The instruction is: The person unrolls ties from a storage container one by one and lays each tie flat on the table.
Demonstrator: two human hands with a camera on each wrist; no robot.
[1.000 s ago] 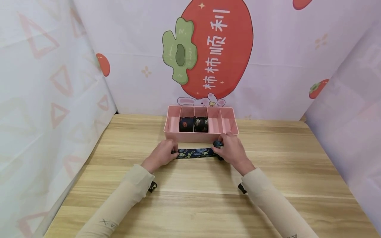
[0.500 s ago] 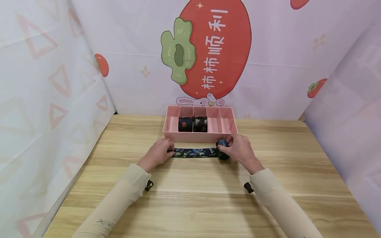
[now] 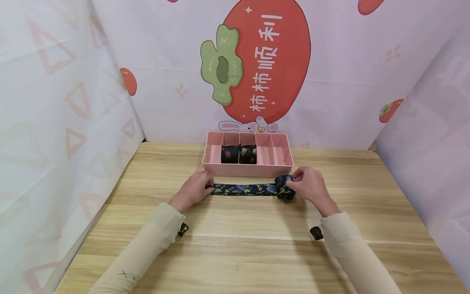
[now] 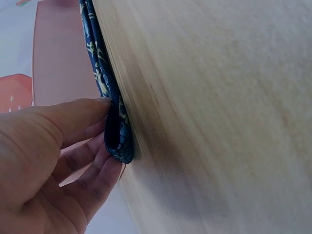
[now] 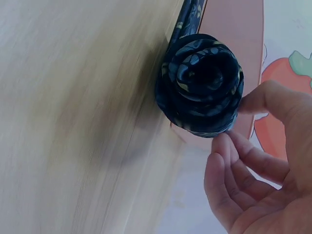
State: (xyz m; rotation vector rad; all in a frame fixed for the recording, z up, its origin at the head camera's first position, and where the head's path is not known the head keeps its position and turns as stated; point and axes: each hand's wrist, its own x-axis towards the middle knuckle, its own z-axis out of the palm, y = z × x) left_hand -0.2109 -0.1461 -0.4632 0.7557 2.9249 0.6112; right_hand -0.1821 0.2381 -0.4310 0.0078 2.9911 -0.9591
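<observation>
A dark blue patterned necktie [image 3: 246, 189] lies stretched across the table in front of the pink box, its right part wound into a roll [image 3: 283, 188]. My left hand [image 3: 192, 191] pinches the left end, where the left wrist view shows a folded loop [image 4: 119, 144] between thumb and fingers. My right hand [image 3: 311, 187] holds the roll from its right side. In the right wrist view the spiral side of the roll [image 5: 200, 87] faces the camera, with thumb and fingertips on its outer layer.
Behind the necktie stands a pink divided box [image 3: 247, 170]. Its second and third compartments from the left hold dark rolled pieces, one with a red motif [image 3: 229, 154], one with pale flowers [image 3: 248, 154]. A printed cloth [image 3: 161, 110] hangs behind the wooden table [image 3: 235, 253].
My right hand has shifted right with the roll, leaving a longer flat stretch of necktie. My left hand moved slightly left, then stayed in place, pinching the end throughout.
</observation>
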